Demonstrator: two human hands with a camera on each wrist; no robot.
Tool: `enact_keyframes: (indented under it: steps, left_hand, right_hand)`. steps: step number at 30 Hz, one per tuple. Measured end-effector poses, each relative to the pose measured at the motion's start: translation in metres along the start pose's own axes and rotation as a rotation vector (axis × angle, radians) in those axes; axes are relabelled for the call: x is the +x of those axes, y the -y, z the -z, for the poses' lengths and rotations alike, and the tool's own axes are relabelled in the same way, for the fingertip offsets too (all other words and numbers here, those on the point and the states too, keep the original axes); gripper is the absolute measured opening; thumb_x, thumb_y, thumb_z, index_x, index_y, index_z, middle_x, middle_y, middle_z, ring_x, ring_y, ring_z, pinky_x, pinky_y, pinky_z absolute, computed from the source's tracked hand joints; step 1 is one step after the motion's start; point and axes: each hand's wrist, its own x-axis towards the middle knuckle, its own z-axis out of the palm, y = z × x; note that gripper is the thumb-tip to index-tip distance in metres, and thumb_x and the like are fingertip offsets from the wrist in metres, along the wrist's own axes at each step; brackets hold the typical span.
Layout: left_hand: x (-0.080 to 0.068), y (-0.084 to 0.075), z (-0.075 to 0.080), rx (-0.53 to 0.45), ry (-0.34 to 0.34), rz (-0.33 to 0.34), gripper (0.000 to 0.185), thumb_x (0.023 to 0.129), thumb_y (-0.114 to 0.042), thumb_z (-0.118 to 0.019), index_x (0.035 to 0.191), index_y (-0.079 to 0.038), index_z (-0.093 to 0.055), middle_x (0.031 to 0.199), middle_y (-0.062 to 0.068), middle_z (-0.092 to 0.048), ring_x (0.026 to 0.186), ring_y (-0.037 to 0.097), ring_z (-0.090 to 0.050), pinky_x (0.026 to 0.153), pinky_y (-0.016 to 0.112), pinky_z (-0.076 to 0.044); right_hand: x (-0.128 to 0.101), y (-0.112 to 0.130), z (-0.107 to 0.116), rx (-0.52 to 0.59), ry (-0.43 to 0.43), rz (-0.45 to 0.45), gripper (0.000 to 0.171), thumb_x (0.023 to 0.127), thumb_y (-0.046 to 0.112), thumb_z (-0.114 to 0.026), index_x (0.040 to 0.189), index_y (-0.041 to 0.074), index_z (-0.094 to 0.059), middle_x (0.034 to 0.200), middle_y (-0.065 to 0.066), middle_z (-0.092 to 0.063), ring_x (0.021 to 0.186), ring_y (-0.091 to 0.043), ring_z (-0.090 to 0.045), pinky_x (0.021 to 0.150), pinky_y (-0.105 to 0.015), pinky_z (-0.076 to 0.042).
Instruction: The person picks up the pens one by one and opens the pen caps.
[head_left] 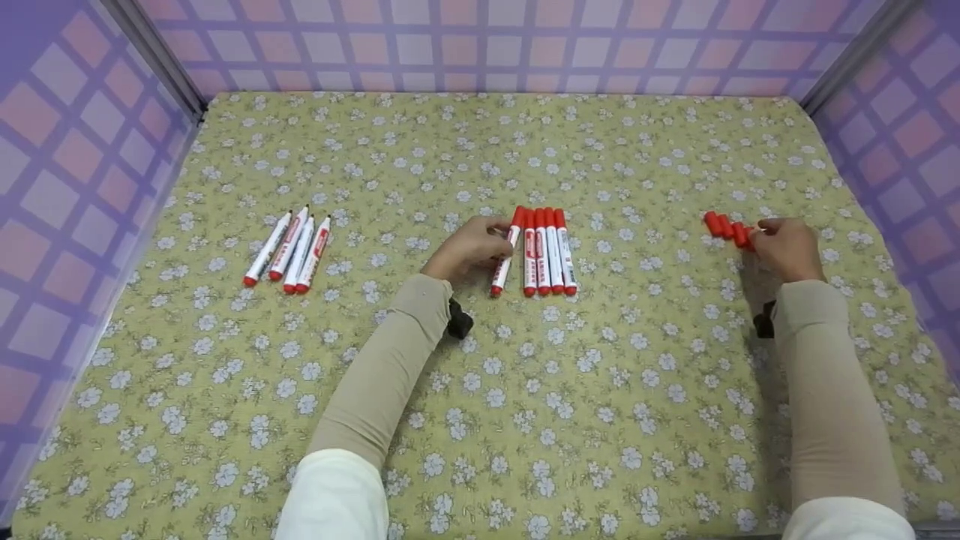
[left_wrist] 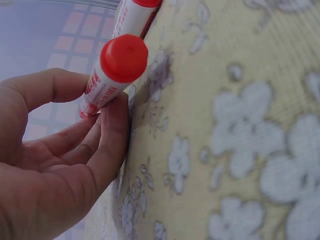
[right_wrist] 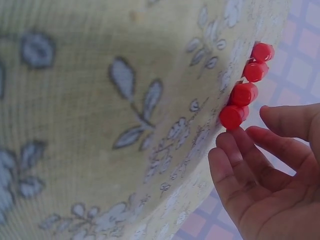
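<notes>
My left hand (head_left: 474, 246) pinches a capped red marker (head_left: 507, 255) between thumb and fingers; the marker leans slightly and its red cap (left_wrist: 124, 57) points away from the wrist. Just right of it, several capped markers (head_left: 543, 251) lie side by side in a row. Over at the right, my right hand (head_left: 786, 246) is beside several loose red caps (head_left: 725, 226) in a slanting line. In the right wrist view its fingertips (right_wrist: 237, 140) are right at the nearest cap (right_wrist: 233, 117), with the thumb held apart from the fingers.
Several uncapped markers (head_left: 288, 251) lie at the left, bare tips pointing away from me. A yellow flowered cloth (head_left: 570, 420) covers the table. Checked panels (head_left: 495, 45) stand along the back and both sides.
</notes>
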Motion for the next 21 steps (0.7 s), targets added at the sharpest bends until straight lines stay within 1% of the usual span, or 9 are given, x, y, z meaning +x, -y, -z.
enact_keyframes:
  steps: [4, 8, 10, 12, 14, 16, 17, 19, 21]
  left_hand:
    - [-0.001, -0.003, 0.005, -0.042, 0.017, 0.040, 0.056, 0.089, -0.005, -0.055, 0.143, -0.011, -0.043, 0.121, 0.009, -0.056, 0.083, 0.017, -0.055, 0.071, 0.030, -0.048]
    - [-0.002, -0.006, 0.010, -0.068, 0.023, 0.047, 0.047, 0.093, -0.012, -0.053, 0.140, -0.012, -0.046, 0.115, 0.008, -0.057, 0.082, 0.016, -0.053, 0.072, 0.030, -0.046]
    - [-0.003, -0.006, 0.012, -0.090, 0.026, 0.038, 0.043, 0.096, -0.015, -0.052, 0.138, -0.013, -0.048, 0.113, 0.009, -0.058, 0.081, 0.015, -0.053, 0.072, 0.030, -0.046]
    - [-0.006, -0.007, 0.013, -0.117, 0.030, 0.029, 0.039, 0.098, -0.018, -0.051, 0.136, -0.013, -0.049, 0.114, 0.011, -0.058, 0.082, 0.016, -0.054, 0.072, 0.031, -0.046]
    - [-0.008, -0.007, 0.014, -0.130, 0.033, 0.028, 0.037, 0.099, -0.021, -0.050, 0.135, -0.014, -0.050, 0.117, 0.013, -0.057, 0.083, 0.017, -0.054, 0.071, 0.031, -0.046]
    - [-0.010, -0.008, 0.016, -0.124, 0.036, 0.021, 0.036, 0.100, -0.023, -0.050, 0.135, -0.015, -0.050, 0.121, 0.016, -0.056, 0.083, 0.018, -0.053, 0.070, 0.031, -0.046]
    - [-0.011, -0.009, 0.016, -0.117, 0.037, 0.015, 0.036, 0.100, -0.023, -0.050, 0.136, -0.015, -0.050, 0.123, 0.016, -0.056, 0.083, 0.018, -0.053, 0.070, 0.031, -0.046]
    - [-0.012, -0.009, 0.018, -0.112, 0.045, 0.004, 0.036, 0.101, -0.025, -0.048, 0.136, -0.015, -0.049, 0.125, 0.017, -0.054, 0.084, 0.020, -0.055, 0.070, 0.032, -0.047]
    - [-0.013, -0.010, 0.019, -0.112, 0.058, -0.009, 0.036, 0.101, -0.024, -0.048, 0.136, -0.015, -0.049, 0.126, 0.017, -0.054, 0.084, 0.022, -0.057, 0.072, 0.034, -0.048]
  right_hand:
    - [-0.002, 0.006, 0.001, 0.017, -0.004, 0.014, 0.054, 0.098, 0.025, -0.041, 0.143, -0.005, -0.039, 0.136, -0.032, -0.047, 0.113, -0.035, -0.054, 0.069, -0.020, -0.045]
    - [-0.004, 0.011, 0.000, 0.025, -0.024, 0.040, 0.053, 0.098, 0.023, -0.040, 0.143, -0.004, -0.040, 0.135, -0.031, -0.049, 0.111, -0.035, -0.054, 0.069, -0.021, -0.045]
    - [-0.004, 0.014, 0.000, 0.026, -0.031, 0.053, 0.052, 0.098, 0.023, -0.041, 0.143, -0.004, -0.040, 0.134, -0.031, -0.050, 0.106, -0.031, -0.055, 0.065, -0.018, -0.043]
    - [-0.004, 0.017, 0.000, 0.022, -0.032, 0.067, 0.052, 0.098, 0.024, -0.042, 0.143, -0.003, -0.041, 0.133, -0.030, -0.050, 0.096, -0.022, -0.056, 0.060, -0.015, -0.042]
    - [-0.005, 0.021, 0.000, 0.013, -0.029, 0.087, 0.052, 0.099, 0.025, -0.042, 0.143, -0.002, -0.042, 0.133, -0.030, -0.051, 0.083, -0.015, -0.055, 0.056, -0.017, -0.042]
    - [-0.005, 0.026, -0.001, 0.010, -0.020, 0.105, 0.052, 0.099, 0.027, -0.043, 0.143, -0.001, -0.042, 0.135, -0.029, -0.050, 0.076, -0.009, -0.054, 0.055, -0.018, -0.044]
    - [-0.006, 0.028, -0.001, 0.013, -0.014, 0.113, 0.053, 0.099, 0.028, -0.043, 0.143, 0.000, -0.042, 0.136, -0.029, -0.049, 0.075, -0.009, -0.055, 0.056, -0.019, -0.046]
    - [-0.007, 0.035, -0.002, 0.023, 0.000, 0.130, 0.054, 0.099, 0.032, -0.043, 0.144, 0.001, -0.042, 0.139, -0.027, -0.048, 0.079, -0.015, -0.058, 0.056, -0.021, -0.047]
    - [-0.009, 0.042, -0.003, 0.038, 0.020, 0.154, 0.055, 0.099, 0.034, -0.043, 0.145, 0.002, -0.041, 0.140, -0.026, -0.047, 0.094, -0.023, -0.059, 0.060, -0.021, -0.049]
